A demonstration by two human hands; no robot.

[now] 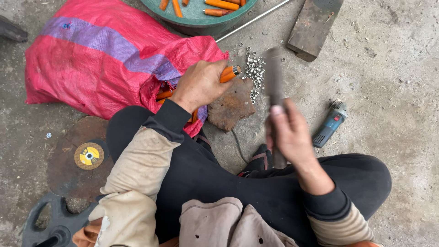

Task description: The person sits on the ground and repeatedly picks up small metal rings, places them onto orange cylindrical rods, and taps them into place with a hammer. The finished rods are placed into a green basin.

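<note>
— Head view first: what are the hands doing, and why held that way?

— The left hand (200, 85) has its fingers closed around an orange tube (227, 74) with a metal ring at its tip. It lays the tube's end across a rusty iron block (232, 106) on the floor, at about the centre of the picture; the block seems to serve as an anvil. The right hand (289, 132) has its fingers wrapped around a dark metal bar (274, 75), blurred and pointing toward twelve o'clock, raised beside the block as a striking tool would be.

— And the small bright bits?

— A heap of small silvery rings (254, 71) lies just past the block, toward twelve o'clock, within easy reach of the tube.

— Any packages or labels?

— A red woven sack (100, 59) with a purple band lies at ten o'clock, its mouth open toward the left hand and more orange tubes poking out. A green basin (196, 20) at twelve o'clock holds further orange tubes. At eight o'clock a cutting disc (89, 156) has a round yellow label; a blue angle grinder (330, 125) rests at three o'clock.
</note>
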